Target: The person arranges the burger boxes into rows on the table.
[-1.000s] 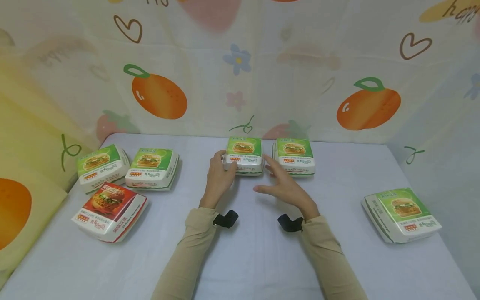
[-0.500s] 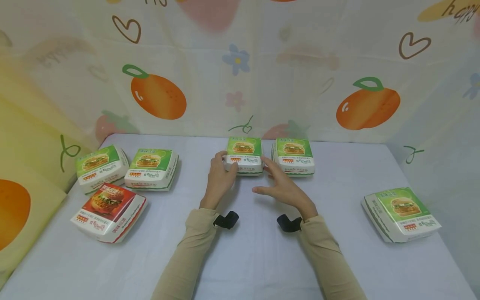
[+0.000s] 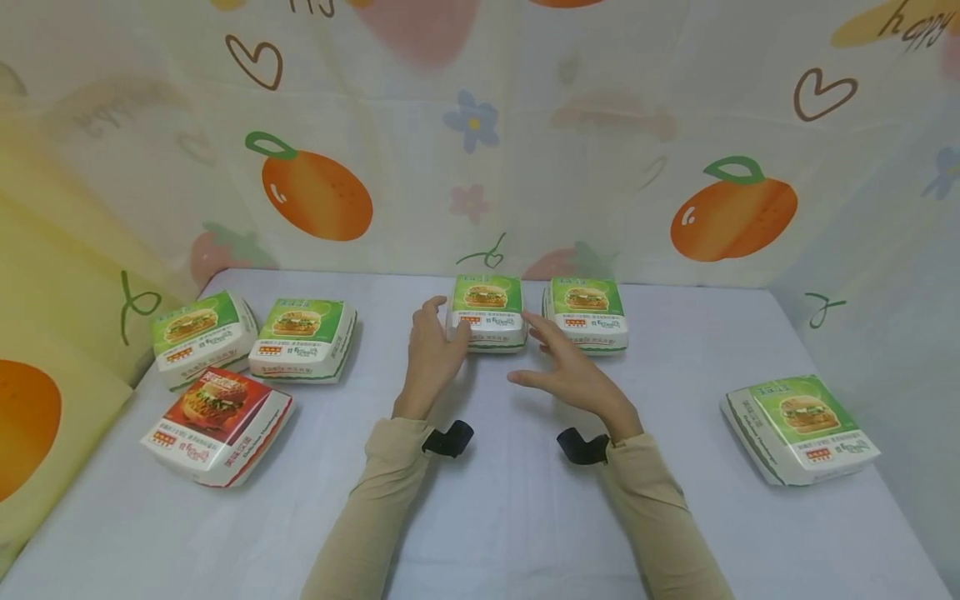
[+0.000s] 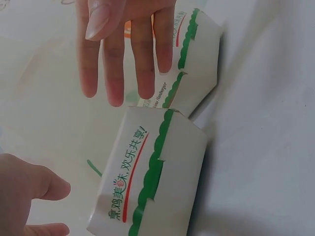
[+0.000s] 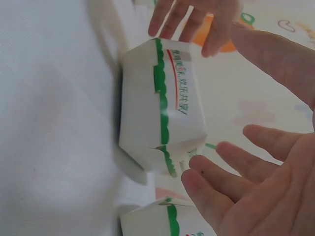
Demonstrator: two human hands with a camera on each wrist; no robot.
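Observation:
A green-and-white burger box (image 3: 487, 296) stands at the back middle of the table between both hands. My left hand (image 3: 433, 358) is beside its left side, fingers loosely spread; the left wrist view shows a gap between my thumb and fingertips (image 4: 51, 184) and the box (image 4: 152, 172). At the right side my right hand (image 3: 573, 375) is spread, thumb apart, fingertips close to the box's edge. In the right wrist view these fingers (image 5: 231, 182) extend straight beside the box (image 5: 167, 98); contact is unclear. A second green burger box (image 3: 587, 310) is just right, partly behind the right fingers.
Two green burger boxes (image 3: 302, 340) and a red one (image 3: 221, 425) are grouped on the left of the white-covered table (image 3: 510, 533). Another green box (image 3: 798, 429) lies tilted in direction at the right edge. A fruit-patterned cloth (image 3: 525, 167) hangs behind.
My left hand has shifted slightly left, away from the middle box's side. The right hand has barely moved, and the boxes stay in place.

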